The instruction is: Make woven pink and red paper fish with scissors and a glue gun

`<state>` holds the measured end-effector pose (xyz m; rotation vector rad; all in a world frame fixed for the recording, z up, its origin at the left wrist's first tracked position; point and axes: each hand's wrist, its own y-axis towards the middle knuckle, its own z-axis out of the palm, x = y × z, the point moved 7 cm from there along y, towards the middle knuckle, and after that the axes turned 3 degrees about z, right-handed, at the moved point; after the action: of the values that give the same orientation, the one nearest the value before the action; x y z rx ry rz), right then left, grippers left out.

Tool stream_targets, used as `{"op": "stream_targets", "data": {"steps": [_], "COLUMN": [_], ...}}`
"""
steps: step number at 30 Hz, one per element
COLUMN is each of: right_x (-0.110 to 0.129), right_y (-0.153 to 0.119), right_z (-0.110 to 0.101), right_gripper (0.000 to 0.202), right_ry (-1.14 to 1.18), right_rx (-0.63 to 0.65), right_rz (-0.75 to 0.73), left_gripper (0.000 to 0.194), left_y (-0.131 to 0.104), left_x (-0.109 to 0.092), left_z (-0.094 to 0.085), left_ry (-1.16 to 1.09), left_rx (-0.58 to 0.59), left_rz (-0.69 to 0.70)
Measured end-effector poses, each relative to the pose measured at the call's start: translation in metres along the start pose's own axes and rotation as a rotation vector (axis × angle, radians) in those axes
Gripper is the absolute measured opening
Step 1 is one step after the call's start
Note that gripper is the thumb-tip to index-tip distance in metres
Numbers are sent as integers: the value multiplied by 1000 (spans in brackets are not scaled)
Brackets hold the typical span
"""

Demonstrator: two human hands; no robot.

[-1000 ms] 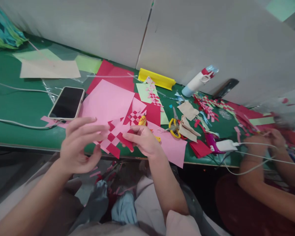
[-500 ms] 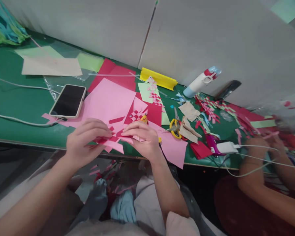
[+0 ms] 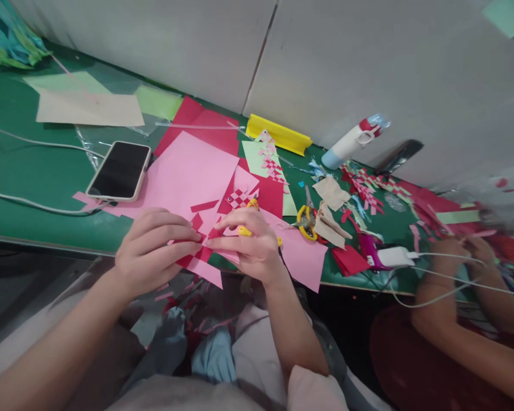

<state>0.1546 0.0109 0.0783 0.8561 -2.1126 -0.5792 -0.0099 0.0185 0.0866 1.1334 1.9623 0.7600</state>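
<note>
Since a second ago, the left hand (image 3: 158,248) is moving in onto the weave (image 3: 204,270), which I'm seeing between both hands at the table's (image 3: 47,220) front edge. Its fingers are bunching together on the paper; the right hand's (image 3: 252,245) are pinching it, partly spread. Scissors (image 3: 307,224) are lying nearby.

Fig.: At table (image 3: 17,171) front edge, paper strips (image 3: 204,270) betw. L hand (image 3: 158,245) & R hand (image 3: 251,242); sheet (image 3: 192,162) behind, phone (image 3: 119,171) to its L; scissors (image 3: 310,212) R; bottle (image 3: 346,144) farther back, nr. wall (image 3: 346,63).
</note>
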Motion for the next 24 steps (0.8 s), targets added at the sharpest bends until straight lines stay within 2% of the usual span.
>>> {"op": "stream_targets", "data": {"steps": [3, 5, 10, 15, 21, 24], "right_x": [3, 7, 15, 9, 11, 7], "right_y": [0, 0, -3, -6, -7, -9], "right_z": [0, -4, -10, -13, -13, -9], "right_gripper": [22, 24, 29, 32, 28, 23], "right_ry": [-5, 12, 29, -68, -36, -34], "right_rx": [-1, -49, -130, -175, -143, -116], "right_rz": [-33, -73, -149, -49, -132, -105], "left_gripper": [16, 19, 16, 23, 18, 18], "left_y": [1, 1, 1, 4, 4, 4], "left_x": [-4, -7, -8, -15, -19, -19], "left_z": [1, 1, 4, -1, 1, 3], "left_ry": [-5, -11, -7, 20, 48, 56], "left_rx": [-15, -33, -4, -56, -29, -29], "left_rz": [40, 71, 55, 142, 179, 187]}}
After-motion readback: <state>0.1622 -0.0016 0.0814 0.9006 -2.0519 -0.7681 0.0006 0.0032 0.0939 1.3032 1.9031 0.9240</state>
